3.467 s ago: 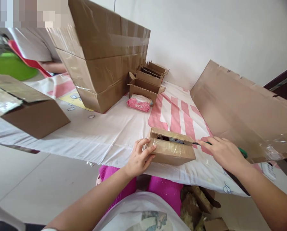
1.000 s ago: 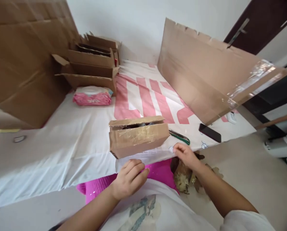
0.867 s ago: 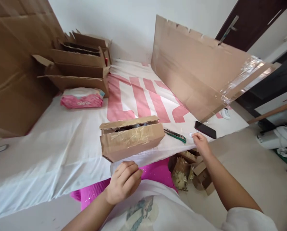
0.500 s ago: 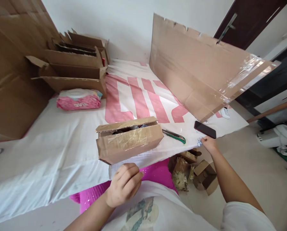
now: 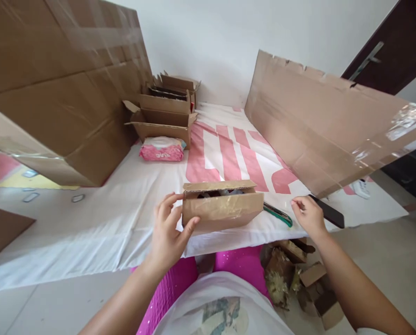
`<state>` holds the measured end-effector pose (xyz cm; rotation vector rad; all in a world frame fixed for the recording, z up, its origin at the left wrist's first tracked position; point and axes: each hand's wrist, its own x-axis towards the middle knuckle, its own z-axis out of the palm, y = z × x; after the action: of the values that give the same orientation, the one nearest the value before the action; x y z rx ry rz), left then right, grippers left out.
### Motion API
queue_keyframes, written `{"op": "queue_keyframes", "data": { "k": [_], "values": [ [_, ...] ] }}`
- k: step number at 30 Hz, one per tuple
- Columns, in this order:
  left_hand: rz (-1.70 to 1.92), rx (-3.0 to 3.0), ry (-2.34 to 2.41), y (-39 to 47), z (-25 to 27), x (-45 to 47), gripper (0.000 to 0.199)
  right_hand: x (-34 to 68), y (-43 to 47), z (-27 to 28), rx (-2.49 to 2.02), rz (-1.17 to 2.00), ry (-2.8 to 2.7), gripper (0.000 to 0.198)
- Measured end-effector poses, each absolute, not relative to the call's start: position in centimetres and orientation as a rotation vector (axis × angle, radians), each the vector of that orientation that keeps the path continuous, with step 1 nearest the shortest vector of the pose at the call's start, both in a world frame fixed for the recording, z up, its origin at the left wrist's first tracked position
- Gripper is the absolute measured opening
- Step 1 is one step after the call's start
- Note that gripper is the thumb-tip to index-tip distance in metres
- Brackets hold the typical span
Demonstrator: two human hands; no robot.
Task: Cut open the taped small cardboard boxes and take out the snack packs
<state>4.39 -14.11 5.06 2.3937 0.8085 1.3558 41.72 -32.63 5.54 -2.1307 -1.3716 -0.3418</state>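
Left hand spread against left end of cardboard box; right hand fingers curled together, between green utility knife and phone.

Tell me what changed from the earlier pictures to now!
The right hand let go of the knife, which now lies beside the box. The left hand left the box, then came back to its left end. The wipes and open boxes stayed put.

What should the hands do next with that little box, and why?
Maybe the right hand should come over and lift the little box's top flap: a gap shows beneath it, the left hand is at the box's left end, ready to steady it, and the green cutter lies unheld.
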Motion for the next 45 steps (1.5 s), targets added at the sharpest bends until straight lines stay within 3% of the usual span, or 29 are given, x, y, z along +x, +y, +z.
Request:
{"op": "queue_keyframes", "data": {
  "k": [2, 5, 13, 18, 26, 34, 40, 45],
  "values": [
    [1.42, 2.394, 0.609, -14.6, 5.1, 4.3, 0.008, 39.7, -30.7, 6.9, -1.959, -0.253, -1.461, 0.022],
    [1.49, 2.448, 0.413, -15.5, 4.8, 4.0, 0.016, 37.0, -28.3, 9.1, -1.762, -0.112, -1.532, 0.019],
    [1.489, 2.469, 0.399, -15.9, 4.0, 3.4, 0.027, 29.5, -23.2, 12.2, -1.4, 0.244, -2.191, 0.02],
    [1.47, 2.458, 0.413, -16.0, 3.8, 3.1, 0.031, 28.0, -21.7, 12.4, -1.55, 0.116, -2.51, 0.019],
    [1.485, 2.425, 0.461, -16.0, 3.1, 3.2, 0.035, 30.2, -21.3, 13.6, -2.289, -0.511, -2.403, 0.024],
    [1.352, 2.569, 0.637, -16.0, 4.3, 2.9, 0.044, 31.7, -20.7, 11.9, -2.174, -0.484, -2.443, 0.038],
    [1.262, 2.596, 0.757, -16.7, 3.9, 3.0, 0.067, 31.8, -20.1, 11.5, -2.125, -0.26, -2.321, 0.03],
    [1.176, 2.589, 0.632, -16.5, 3.9, 3.2, 0.067, 31.6, -20.3, 11.6, -2.03, -0.248, -2.431, 0.029]
  ]
}}
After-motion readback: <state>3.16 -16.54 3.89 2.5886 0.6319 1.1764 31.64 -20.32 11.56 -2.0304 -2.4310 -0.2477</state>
